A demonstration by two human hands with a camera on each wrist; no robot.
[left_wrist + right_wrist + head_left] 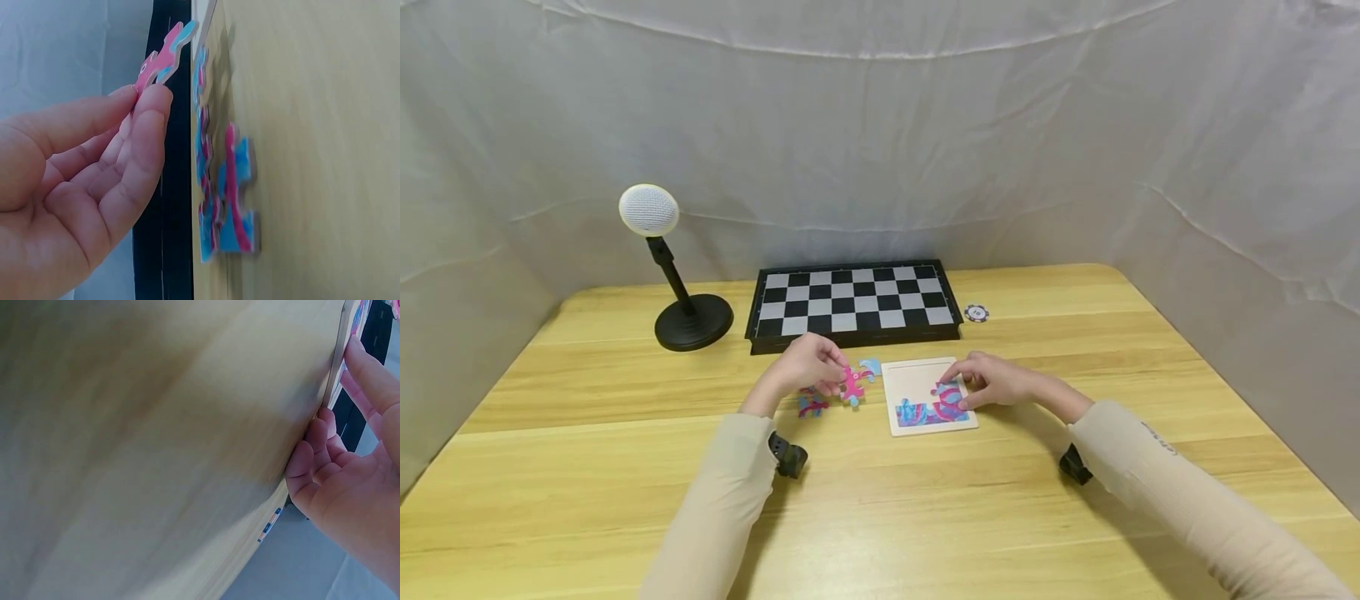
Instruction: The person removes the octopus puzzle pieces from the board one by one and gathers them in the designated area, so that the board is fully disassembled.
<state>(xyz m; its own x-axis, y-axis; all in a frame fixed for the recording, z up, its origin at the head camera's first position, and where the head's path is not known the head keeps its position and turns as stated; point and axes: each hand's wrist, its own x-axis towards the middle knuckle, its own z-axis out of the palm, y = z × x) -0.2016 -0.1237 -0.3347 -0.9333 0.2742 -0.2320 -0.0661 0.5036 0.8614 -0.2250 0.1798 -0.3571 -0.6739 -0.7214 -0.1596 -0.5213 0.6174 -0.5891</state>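
Observation:
My left hand [808,364] pinches a pink and blue jigsaw piece [852,387] between thumb and fingers, raised above the table in the left wrist view. Several loose jigsaw pieces [234,194] lie under and beside that hand. One pale blue piece [871,367] rests near the puzzle tray's left edge. Over the right side of the shallow puzzle tray [917,374] is my right hand [1000,381]. Its thumb and index finger hold a pink and blue piece [951,392] in the tray from two sides. Joined pieces [913,414] fill the tray's near edge.
Behind the hands lies a black-framed checkered board [853,302]. A poker chip [977,313] lies to its right. To the left, a round white-topped device [650,210] stands on a black base [693,322]. A pale cloth [880,150] hangs behind the wooden table [895,517].

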